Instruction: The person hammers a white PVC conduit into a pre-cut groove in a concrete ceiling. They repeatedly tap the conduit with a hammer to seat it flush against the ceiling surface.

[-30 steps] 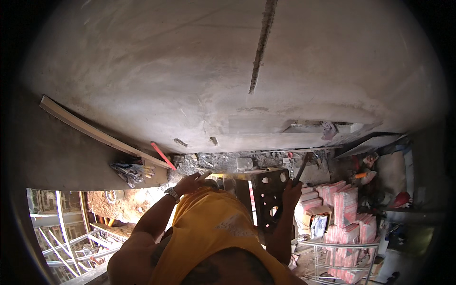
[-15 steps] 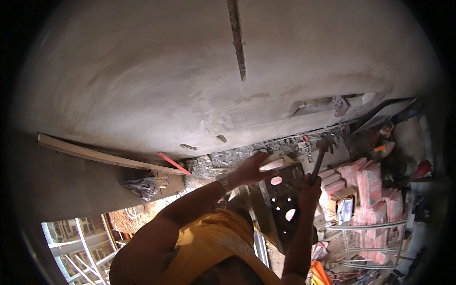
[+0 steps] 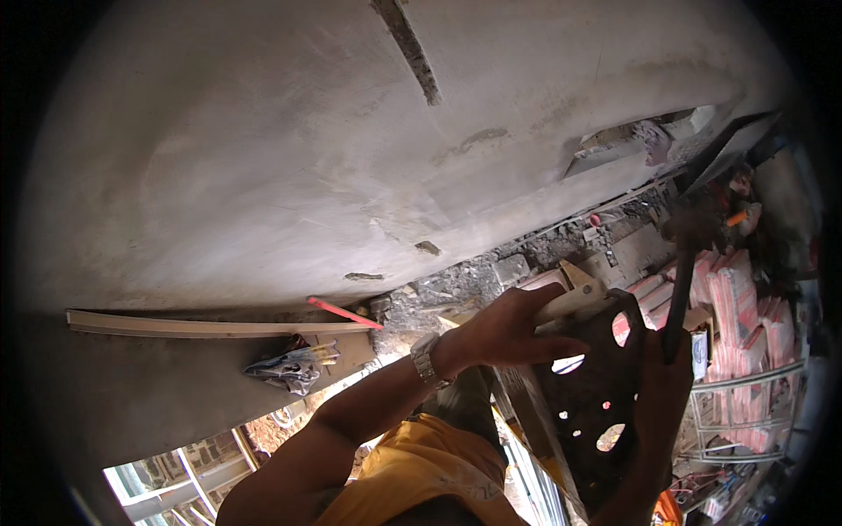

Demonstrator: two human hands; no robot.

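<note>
My left hand [image 3: 504,329], with a metal watch [image 3: 427,359] on its wrist, reaches over the edge of a dark platform with several holes [image 3: 583,394], which looks like a stepladder top. Its thumb and fingers are spread on either side of a pale bar [image 3: 574,307] with a round fastener at its end; whether they touch it I cannot tell. On the platform's right side, my right hand [image 3: 662,386] is closed around the dark handle of a hammer [image 3: 680,294]. The hammer's head points away and is blurred.
A plastered wall [image 3: 289,175] with a chiselled groove [image 3: 408,53] and a recess [image 3: 623,145] rises ahead. Rubble [image 3: 465,285] lines its foot. Pink-and-white packs [image 3: 737,307] and a metal frame [image 3: 745,381] stand right. A long board [image 3: 219,326] and red strip [image 3: 344,312] lie left.
Both hands and the platform appear farther right as the view has shifted. My left hand has come over the pale bar, fingers spread. The hammer stays in my right hand, its head now blurred.
</note>
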